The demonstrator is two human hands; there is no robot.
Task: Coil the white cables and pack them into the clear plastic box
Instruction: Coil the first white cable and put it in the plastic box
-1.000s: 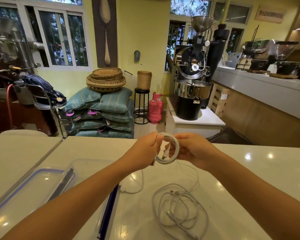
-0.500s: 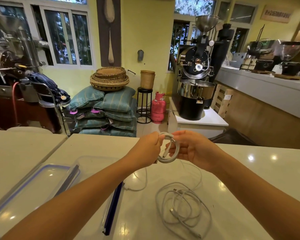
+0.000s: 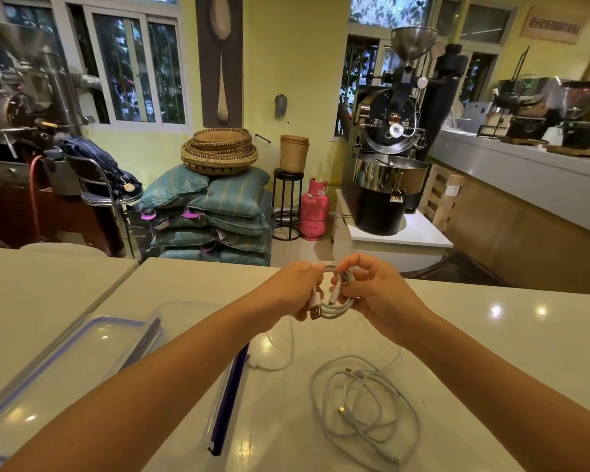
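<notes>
Both hands hold a small coiled white cable point(image 3: 336, 310) above the white table. My left hand point(image 3: 295, 289) pinches the coil's left side, and the USB plug point(image 3: 315, 311) hangs just below its fingers. My right hand point(image 3: 372, 291) grips the coil's right side with fingers curled through the loop. A second white cable point(image 3: 365, 410) lies loosely looped on the table in front of me. A thinner white cable point(image 3: 280, 366) trails on the table under my left wrist. The clear plastic box point(image 3: 184, 310) sits at the left, mostly behind my left forearm.
The box's lid point(image 3: 65, 362), clear with a purple rim, lies flat at the far left of the white table point(image 3: 491, 335). Beyond the table's far edge stand stacked sacks point(image 3: 215, 212), a pink gas cylinder point(image 3: 314, 212) and a coffee roaster point(image 3: 389, 172).
The coil has tightened and dropped slightly between my hands. The USB plug now hangs out below my left hand, and my right fingers have closed further through the loop.
</notes>
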